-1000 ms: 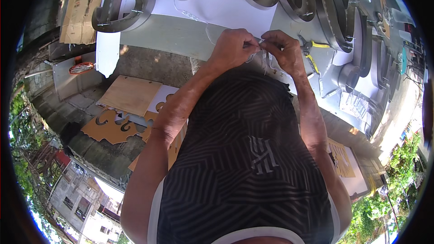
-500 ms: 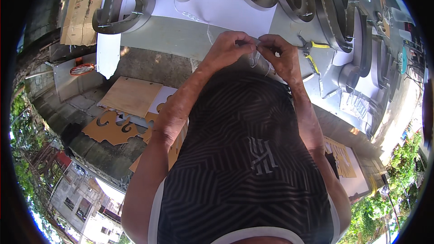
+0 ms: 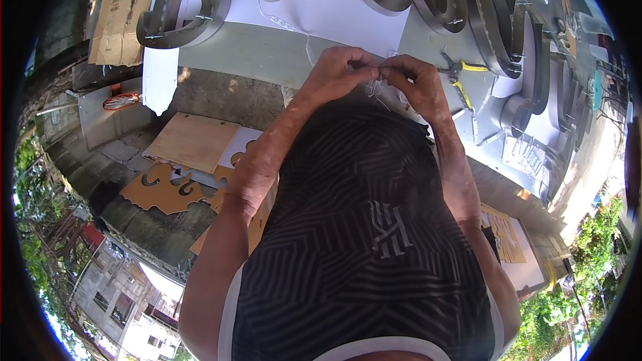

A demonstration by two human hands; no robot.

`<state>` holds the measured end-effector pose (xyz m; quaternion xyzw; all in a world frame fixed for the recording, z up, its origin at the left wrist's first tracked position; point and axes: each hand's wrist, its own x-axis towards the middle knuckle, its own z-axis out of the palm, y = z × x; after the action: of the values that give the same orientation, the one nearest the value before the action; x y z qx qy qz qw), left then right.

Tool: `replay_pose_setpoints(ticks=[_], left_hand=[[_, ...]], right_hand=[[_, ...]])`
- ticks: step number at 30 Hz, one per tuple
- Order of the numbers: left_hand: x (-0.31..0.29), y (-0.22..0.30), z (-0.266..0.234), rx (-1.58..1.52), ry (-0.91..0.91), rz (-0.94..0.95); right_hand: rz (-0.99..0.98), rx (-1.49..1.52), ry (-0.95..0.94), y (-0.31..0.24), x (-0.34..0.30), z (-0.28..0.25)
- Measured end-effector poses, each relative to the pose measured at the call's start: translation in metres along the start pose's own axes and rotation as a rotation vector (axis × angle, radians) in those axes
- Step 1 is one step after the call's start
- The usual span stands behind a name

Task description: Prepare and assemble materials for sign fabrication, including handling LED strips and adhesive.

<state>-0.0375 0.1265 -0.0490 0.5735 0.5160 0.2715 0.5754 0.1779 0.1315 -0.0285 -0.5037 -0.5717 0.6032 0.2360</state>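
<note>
I have the left hand [image 3: 339, 75] and the right hand [image 3: 416, 85] raised at the upper centre of the frame, fingertips meeting in front of the chest. The left forearm [image 3: 267, 157] slants up from the lower left, elbow bent outward; the right forearm [image 3: 460, 167] climbs more steeply from the lower right. On both sides I see thumb and forefinger closed in a pinch on a thin, pale wire [image 3: 375, 87], the other fingers curled loosely. The wire hangs in loops just below the fingertips, above the dark shirt [image 3: 361, 214]; I can't make out its end between them.

Beyond the hands, the grey desk [image 3: 271, 47] crosses the top of the frame. Big metal letters [image 3: 207, 29] stand along it, some over a white sheet [image 3: 341, 17], and a white strand [image 3: 279, 23] trails down near the left hand. Yellow-handled pliers [image 3: 457, 81] lie just right of the right hand.

At upper left I get a cardboard box [image 3: 124, 27]; below it, at centre left, a wooden board [image 3: 194, 139] and a cut-out panel [image 3: 157, 194] rest on the ground. A grey building [image 3: 120, 297] fills the lower left, and sunlit plants [image 3: 598, 247] the lower right.
</note>
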Motion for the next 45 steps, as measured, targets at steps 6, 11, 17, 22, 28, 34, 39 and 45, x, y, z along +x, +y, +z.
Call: replay_pose_setpoints(ticks=[6, 11, 17, 22, 28, 34, 39, 45], left_hand=[[0.0, 0.002, -0.003, -0.011, -0.018, -0.014], [0.001, -0.002, 0.0, -0.037, 0.005, 0.03], [0.0, -0.003, 0.0, -0.04, -0.002, 0.035], [0.0, -0.004, 0.0, -0.025, -0.019, 0.025], [0.0, -0.007, 0.001, -0.099, -0.002, 0.026], [-0.003, 0.002, 0.006, -0.038, 0.032, 0.022], [-0.001, -0.004, 0.014, 0.128, 0.154, 0.335], [-0.002, -0.003, 0.013, 0.072, 0.14, 0.222]], right_hand=[[-0.02, 0.062, 0.007, -0.005, -0.001, 0.002], [0.01, 0.088, 0.023, -0.004, 0.0, 0.004], [0.021, 0.134, 0.032, -0.005, 0.0, 0.004], [0.016, 0.112, 0.033, -0.004, 0.0, 0.004], [0.012, 0.031, 0.034, -0.002, 0.001, 0.003], [0.007, 0.068, 0.035, -0.001, 0.0, 0.003], [0.017, 0.057, 0.035, 0.003, 0.001, 0.004], [0.048, 0.062, 0.06, -0.012, -0.001, 0.006]])
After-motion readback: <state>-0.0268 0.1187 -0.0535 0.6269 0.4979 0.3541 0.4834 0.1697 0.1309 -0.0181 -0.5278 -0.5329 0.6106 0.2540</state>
